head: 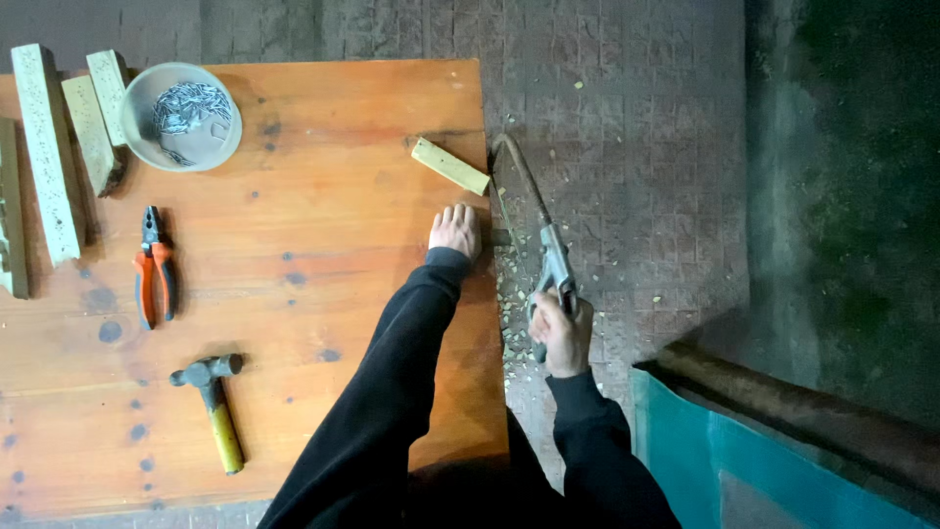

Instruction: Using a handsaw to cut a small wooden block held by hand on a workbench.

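Note:
My left hand [456,230] presses down near the right edge of an orange wooden table [294,323], holding a small piece of wood whose end [500,237] sticks out past the edge. My right hand [561,336] grips the handle of a hacksaw [534,220], whose curved frame reaches away from me just off the table's edge, beside the protruding wood. A short pale wooden block [449,166] lies at an angle on the table just beyond my left hand. Both arms wear black sleeves.
Orange-handled pliers [154,277] and a yellow-handled hammer [213,404] lie on the table's left part. A grey bowl of nails [182,116] and several pale wooden strips [47,147] sit at the far left. Sawdust litters the paved floor [627,147]. A teal panel [725,470] stands at the lower right.

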